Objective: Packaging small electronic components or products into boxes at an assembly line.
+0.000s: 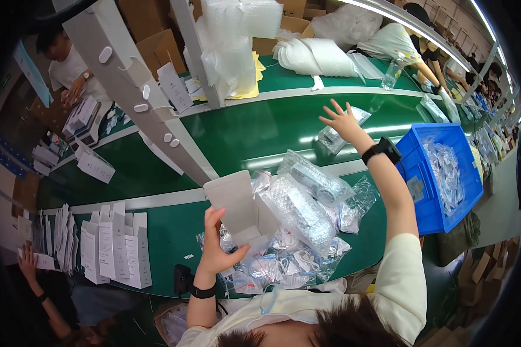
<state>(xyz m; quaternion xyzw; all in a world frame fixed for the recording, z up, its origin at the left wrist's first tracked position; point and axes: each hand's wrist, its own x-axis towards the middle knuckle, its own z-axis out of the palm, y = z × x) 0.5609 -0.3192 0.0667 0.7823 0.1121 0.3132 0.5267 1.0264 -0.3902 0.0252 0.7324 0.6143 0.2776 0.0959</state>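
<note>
My left hand (217, 251) is curved around the lower left corner of an open white cardboard box (246, 202), fingers along its side and thumb by its bottom edge. The box is tilted with its flap up, and its inside looks bare. Far forward, my right hand (344, 122) is spread over the green belt, above a bubble-wrapped packet (337, 137); whether it touches the packet I cannot tell. Between my arms lie larger bubble-wrap pouches (304, 214), with small clear bags of white cables (289, 260) heaped nearer to me.
A blue bin (408, 168) full of small clear bags stands at the right. Several white boxes (118, 246) stand at the left, beside a person's hand (29, 263). A grey post (139, 87) rises at front left. Bubble-wrap sheets (315, 55) lie across the belt, with co-workers beyond.
</note>
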